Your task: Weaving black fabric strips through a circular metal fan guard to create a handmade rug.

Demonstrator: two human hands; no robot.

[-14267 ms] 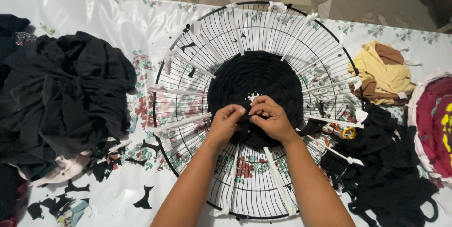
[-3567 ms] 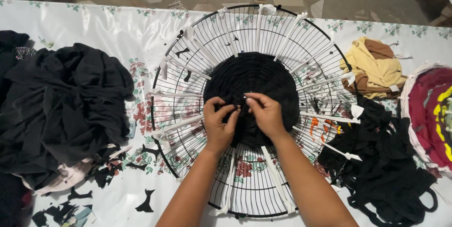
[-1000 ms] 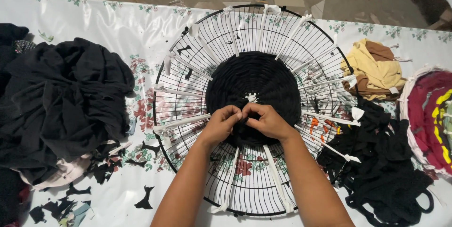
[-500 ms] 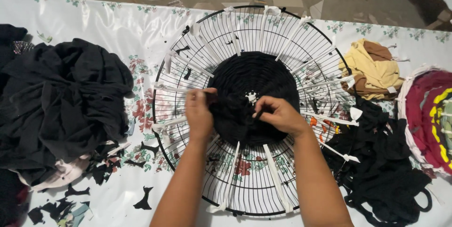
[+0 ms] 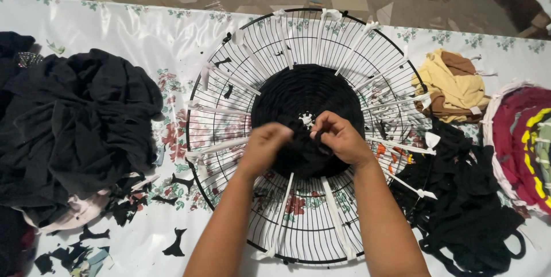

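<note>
Between the two hands, a black fabric strip is pinched, low on the black woven disc that fills the centre of the round wire fan guard. The left hand is closed on the strip from the left, and the right hand is closed on it from the right; the fingertips of both nearly meet. Just above the grip, a small white knot is seen at the hub. White fabric spokes are stretched outward from the disc to the rim.

Left of the grip, well apart, a heap of black cloth is lying on the flowered table cover. Right of the grip, loose black strips, a yellow and brown cloth and a finished multicoloured piece are placed.

It is judged that the strip could slip out if the pinch is loosened, so the last row would become slack. If it is pulled too strongly, a white spoke could be bent aside or its knot opened, and the disc would be woven unevenly.
</note>
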